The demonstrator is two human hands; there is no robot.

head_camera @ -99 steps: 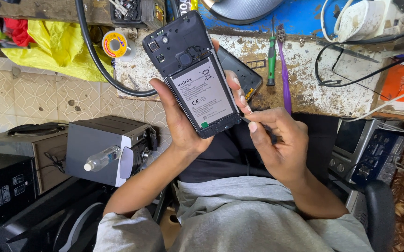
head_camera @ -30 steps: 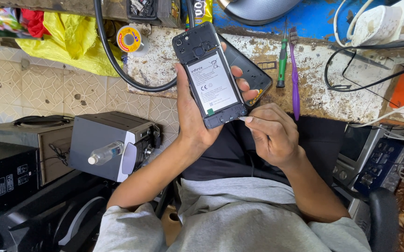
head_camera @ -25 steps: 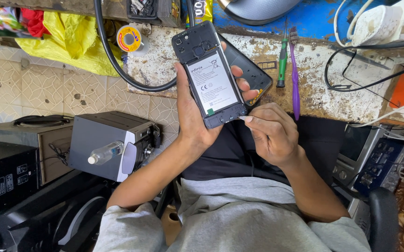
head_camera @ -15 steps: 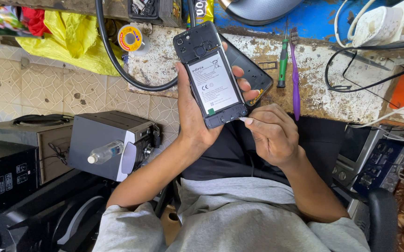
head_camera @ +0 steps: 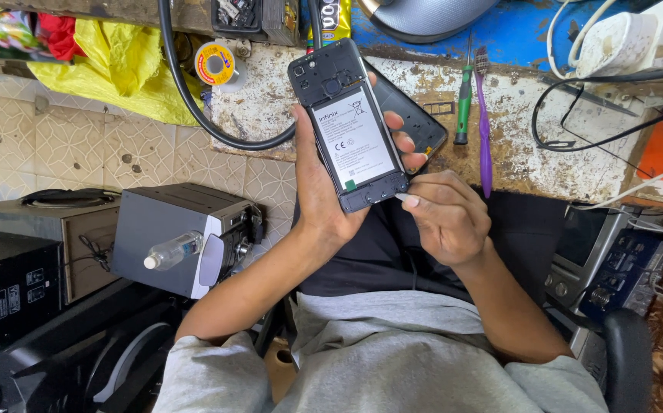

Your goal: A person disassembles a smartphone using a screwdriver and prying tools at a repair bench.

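Little has moved since the earlier frames: the phone [head_camera: 350, 126] sits slightly lower and more upright in view than a few seconds ago, and the right hand [head_camera: 444, 218] has stayed at its lower edge throughout.

Progress, judged from the layout: the rear cover is already off, leaving the white-labelled battery [head_camera: 353, 144] and the dark inner frame exposed. A dark flat panel [head_camera: 421, 128], possibly that cover, lies on the worn bench [head_camera: 530, 130] just behind the phone. The battery is seated in its bay, not lifted. Work at the bottom edge looks under way, not finished.

Grip, left hand [head_camera: 324, 195]: wrapped around the phone from behind, thumb along the left side, fingertips [head_camera: 404, 144] curling over the right edge. Firm hold, phone raised above the lap and in front of the bench edge.

Grip, right hand: fingers curled nearly closed, index fingertip touching the phone's lower right corner. A thin tool may be pinched there; too small to tell.

Nearby on the bench: green screwdriver [head_camera: 463, 103] and purple toothbrush [head_camera: 484, 126] lying side by side, solder spool [head_camera: 215, 64] at left.
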